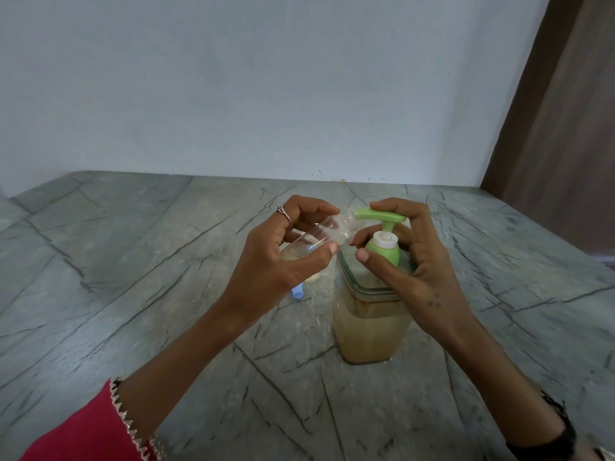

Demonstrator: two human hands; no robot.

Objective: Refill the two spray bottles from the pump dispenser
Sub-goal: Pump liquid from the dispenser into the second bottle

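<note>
Sleeve (83, 430) in red pokes in at the bottom left, and above it the left hand (283, 251) has its fingers and thumb curled round a clear bottle (319, 236), tipped on its side in the air with the open neck pointing right, tucked just under the green spout of the pump (382, 219). Best move here, I'd say: keep that mouth right at the spout tip and tilt the bottle up a bit more, since laid this flat it could dribble back out once it fills. Slow, full presses too, the stuff looks thick. Right hand (412, 261) has fingers draped over the pump head and the thumb near the green collar, gripping it ready to push, while the dispenser (369, 327) stands on the counter (133, 261), about full of beige liquid. Hard to see: whether the spout actually sits inside the neck, fingers crowd it. Something pale and a blue cap (297, 292) peek out below the left hand, maybe the second bottle, can't tell. Label on the dispenser is unreadable.
</note>
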